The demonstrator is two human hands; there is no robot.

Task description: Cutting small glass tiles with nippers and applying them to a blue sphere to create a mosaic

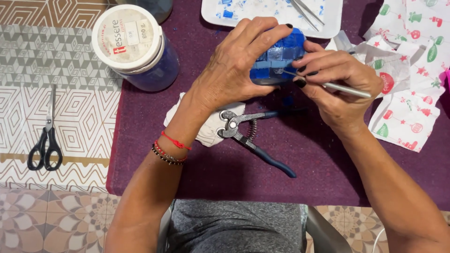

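At the far left, black-handled scissors (pixel 45 149) lie on the patterned part of the desk (pixel 70 117). Next, a blue jar (pixel 136 47) with a white lid stands on the purple cloth (pixel 225 173). Your left hand (pixel 234 65) wraps over a rounded object covered in blue mosaic tiles (pixel 281 51); its fingers are closed around it and hide most of its left side, so its full shape cannot be made out. Below the hands, blue-handled nippers (pixel 248 136) rest partly on a crumpled white cloth (pixel 206 124), itself partly hidden by your wrist. Your right hand (pixel 337 84) pinches a thin metal tool (pixel 347 89), tip against the tiles. Above, a white tray (pixel 272 14) is cut off by the frame. At right lies printed paper (pixel 408 70).
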